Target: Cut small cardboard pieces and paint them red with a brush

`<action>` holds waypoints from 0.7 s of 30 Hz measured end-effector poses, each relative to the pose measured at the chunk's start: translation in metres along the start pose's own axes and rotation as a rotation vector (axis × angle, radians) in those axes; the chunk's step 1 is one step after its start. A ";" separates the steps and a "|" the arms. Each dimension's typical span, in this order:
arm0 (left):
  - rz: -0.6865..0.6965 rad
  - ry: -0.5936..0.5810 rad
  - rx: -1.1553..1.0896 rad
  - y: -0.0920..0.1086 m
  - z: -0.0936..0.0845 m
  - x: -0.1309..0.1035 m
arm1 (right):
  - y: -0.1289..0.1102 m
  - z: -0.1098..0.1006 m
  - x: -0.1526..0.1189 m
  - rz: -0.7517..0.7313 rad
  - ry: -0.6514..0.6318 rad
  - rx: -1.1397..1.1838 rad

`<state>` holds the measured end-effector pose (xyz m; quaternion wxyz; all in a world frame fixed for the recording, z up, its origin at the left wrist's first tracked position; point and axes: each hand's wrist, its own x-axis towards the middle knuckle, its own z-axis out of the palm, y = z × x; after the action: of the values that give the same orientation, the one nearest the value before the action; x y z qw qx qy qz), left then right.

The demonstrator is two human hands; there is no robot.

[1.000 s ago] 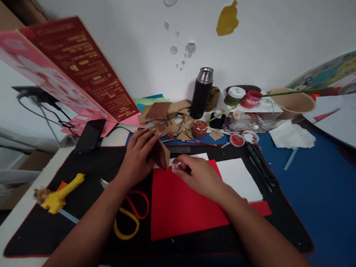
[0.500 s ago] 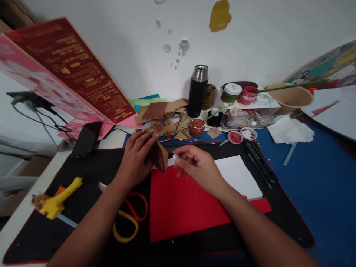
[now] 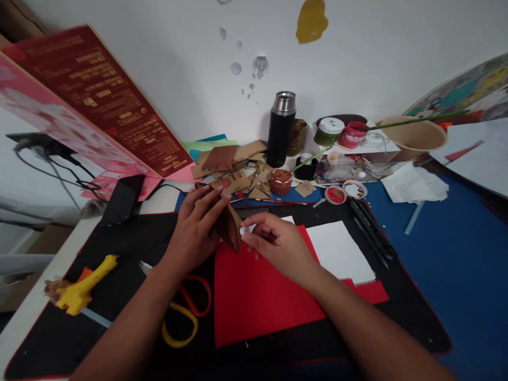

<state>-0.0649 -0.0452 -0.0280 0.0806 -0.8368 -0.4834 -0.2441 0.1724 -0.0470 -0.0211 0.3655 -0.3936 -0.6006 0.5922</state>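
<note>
My left hand is closed round a folded brown cardboard piece, whose edges stick out past the fingertips. Between thumb and forefinger, my right hand pinches a small white round piece close to the cardboard's right edge. Whether the two touch I cannot tell. Both hands are above a red corrugated sheet, beside white paper. Scissors with red and yellow handles lie left of the sheet, partly hidden by my left forearm.
A yellow glue gun lies on the black mat at left, near a phone. Behind are cardboard scraps, a brown paint jar and a black flask. Dark pens or cutters lie at right.
My right hand has moved a little left with the white piece, nearer the cardboard. The cardboard in my left hand has shifted slightly down and right.
</note>
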 end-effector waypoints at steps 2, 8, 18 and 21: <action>0.005 0.005 0.002 0.000 0.000 0.000 | 0.002 0.001 0.000 0.003 -0.008 -0.006; 0.008 0.005 -0.006 0.002 0.000 0.001 | 0.002 0.002 0.000 0.002 -0.017 0.008; 0.015 0.001 -0.075 0.003 0.001 0.001 | 0.000 0.002 0.000 0.024 -0.040 0.066; 0.020 0.003 -0.080 0.003 0.001 0.001 | 0.001 0.001 0.000 0.013 -0.035 0.070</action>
<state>-0.0615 -0.0457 -0.0280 0.0506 -0.8438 -0.4647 -0.2637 0.1712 -0.0479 -0.0220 0.3646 -0.3741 -0.5832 0.6221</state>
